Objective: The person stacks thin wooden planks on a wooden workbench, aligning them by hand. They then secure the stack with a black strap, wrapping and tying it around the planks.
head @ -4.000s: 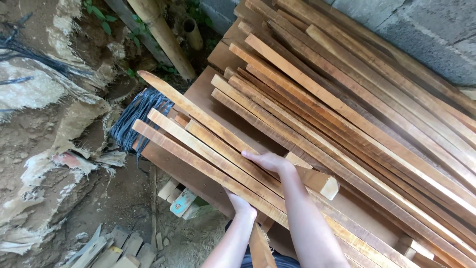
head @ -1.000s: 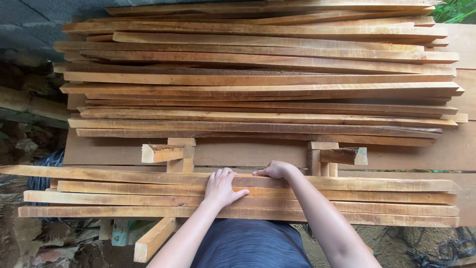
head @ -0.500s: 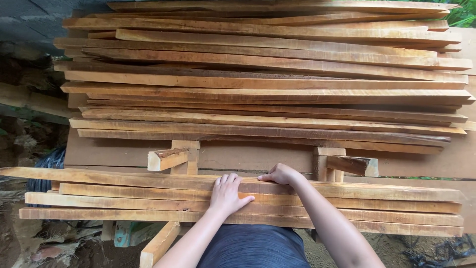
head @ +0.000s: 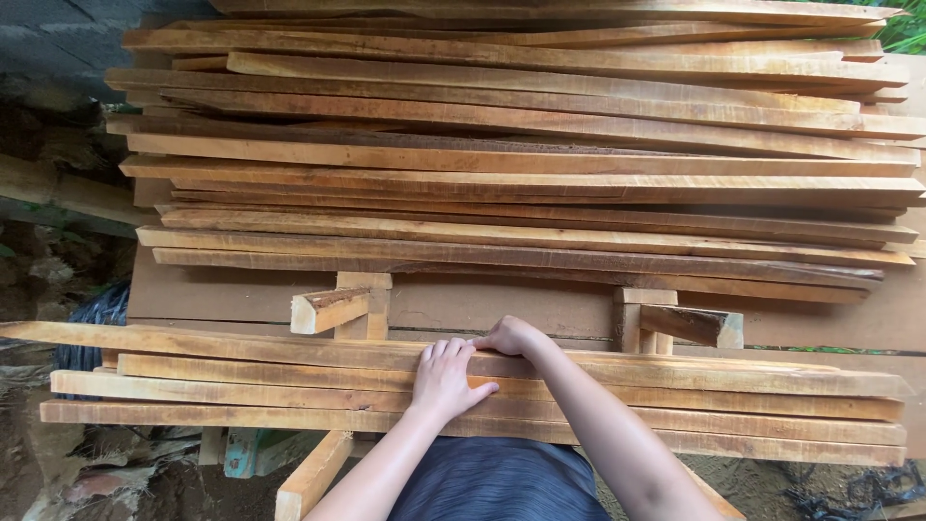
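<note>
The planks [head: 521, 174] are orange-tan with darker brown streaks of grain. The board [head: 241, 294] beneath is dull brown. The skirt [head: 497, 482] is blue-grey with fine stripes.

Bare left hand [head: 444, 378] lies flat on the near bundle of long, orange-brown sawn wooden slats [head: 675, 396], and that timber looks raw and matt, rough-sawn with darker streaks and splintery edges, no varnish anywhere. Beyond that bundle, the big stack of thin pale-orange wooden strips [head: 521, 164] shows the same dry, unfinished grain, some faces browner and weathered, resting on a flat reddish-brown board [head: 231, 289] that looks smoother and duller. Below the near bundle there's dark blue-grey ribbed cloth [head: 492, 482], soft and matt, and left of it bare earth, crumbly and rough.
</note>
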